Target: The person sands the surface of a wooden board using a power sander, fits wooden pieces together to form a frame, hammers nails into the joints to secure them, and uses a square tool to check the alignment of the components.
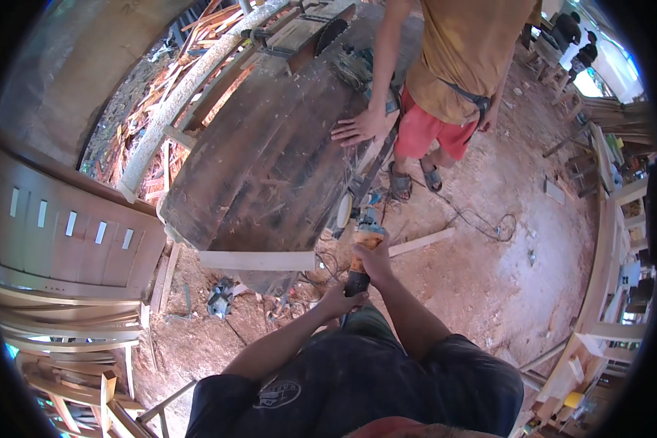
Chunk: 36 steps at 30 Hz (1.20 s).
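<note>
An angle grinder (369,232) with an orange body and black rear end is in both my hands. My right hand (374,261) wraps round its body near the head. Behind it, my left hand (341,301) grips the black rear end. The grinder's pale round disc (344,210) stands on edge beside the right side of a dark wooden table (248,182); whether it touches the wood there I cannot tell. A pale wood strip (257,260) lies along the table's near edge.
A co-worker in a tan shirt (467,58) stands beyond the grinder, one hand (361,128) flat on the table. A toothed saw blade (331,38) rises at the far end. Cables (500,230), a plank (421,241) and a power tool (223,298) lie on the dusty floor.
</note>
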Tool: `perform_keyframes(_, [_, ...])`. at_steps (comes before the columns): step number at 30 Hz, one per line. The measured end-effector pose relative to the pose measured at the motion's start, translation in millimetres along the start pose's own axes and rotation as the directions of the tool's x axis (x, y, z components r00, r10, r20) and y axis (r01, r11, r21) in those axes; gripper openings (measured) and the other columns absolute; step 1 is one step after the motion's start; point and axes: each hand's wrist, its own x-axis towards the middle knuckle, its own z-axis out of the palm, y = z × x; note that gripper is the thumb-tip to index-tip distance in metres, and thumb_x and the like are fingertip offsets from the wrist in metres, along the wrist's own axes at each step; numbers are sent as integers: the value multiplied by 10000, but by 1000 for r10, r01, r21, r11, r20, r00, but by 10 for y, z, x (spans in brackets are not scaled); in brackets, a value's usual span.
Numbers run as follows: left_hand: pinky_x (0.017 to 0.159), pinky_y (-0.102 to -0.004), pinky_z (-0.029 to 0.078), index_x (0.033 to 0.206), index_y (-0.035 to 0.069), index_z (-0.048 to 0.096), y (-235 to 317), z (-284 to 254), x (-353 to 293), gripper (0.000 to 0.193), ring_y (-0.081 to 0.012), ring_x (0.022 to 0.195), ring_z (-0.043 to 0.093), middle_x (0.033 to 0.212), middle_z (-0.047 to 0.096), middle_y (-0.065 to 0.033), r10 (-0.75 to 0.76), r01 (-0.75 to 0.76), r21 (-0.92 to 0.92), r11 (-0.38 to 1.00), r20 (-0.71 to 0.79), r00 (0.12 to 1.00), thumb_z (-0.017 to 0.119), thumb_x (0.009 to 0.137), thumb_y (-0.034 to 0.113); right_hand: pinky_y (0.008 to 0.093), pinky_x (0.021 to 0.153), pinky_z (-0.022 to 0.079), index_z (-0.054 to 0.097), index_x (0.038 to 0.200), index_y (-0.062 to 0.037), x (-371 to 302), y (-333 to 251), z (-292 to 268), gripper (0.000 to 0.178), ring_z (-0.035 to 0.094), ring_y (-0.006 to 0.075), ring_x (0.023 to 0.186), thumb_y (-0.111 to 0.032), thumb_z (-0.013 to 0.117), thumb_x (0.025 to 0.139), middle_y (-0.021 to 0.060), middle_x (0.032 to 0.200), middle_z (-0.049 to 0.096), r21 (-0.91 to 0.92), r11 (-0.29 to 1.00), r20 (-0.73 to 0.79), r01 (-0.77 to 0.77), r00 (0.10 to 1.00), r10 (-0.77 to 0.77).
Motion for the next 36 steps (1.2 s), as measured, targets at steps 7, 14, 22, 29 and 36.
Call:
perform_keyframes(7, [769,-320,536,1149,-22,664,451,-232,178,628,-146,843,684,952,737,-88,-103,89,-74,993,-208,973,813,861,515,364,875,566,317,1404,4,660,-156,379,779,644,227,1051,-58,783,783,144,1185,577,45,998,215,-33,976,23])
perform_keyframes(14, [729,-281,547,1066,33,657,747,-391,346,348,-116,808,657,907,693,-36,121,-177,-89,980,-437,891,847,823,194,353,843,576,415,1411,0,1114,-423,662,792,677,206,990,-135,841,757,147,1165,656,-48,997,402,-53,913,68])
perform_keyframes(22, [556,-327,518,1058,16,609,803,-744,1074,311,-152,686,631,825,633,-74,30,-378,-359,853,-690,723,727,771,-10,455,1046,505,534,1438,13,1221,-802,84,796,653,385,1213,-553,712,908,225,1355,653,-460,808,785,369,593,176])
perform_keyframes(29, [570,-399,543,1211,-62,488,1136,-1028,1724,643,-220,672,649,818,642,-124,-136,-13,-167,986,-845,517,824,728,196,494,1018,508,694,1270,-13,659,1111,-2427,700,673,415,1129,-562,730,836,252,1233,704,-893,450,199,-16,883,425])
perform_keyframes(36, [628,-445,598,1380,-25,372,369,-2127,2326,927,-289,740,720,925,707,-170,67,325,230,917,-894,443,890,736,396,470,842,568,805,926,-77,-1654,2207,-4284,424,737,327,908,-483,702,864,153,955,770,-819,393,-312,-418,900,305])
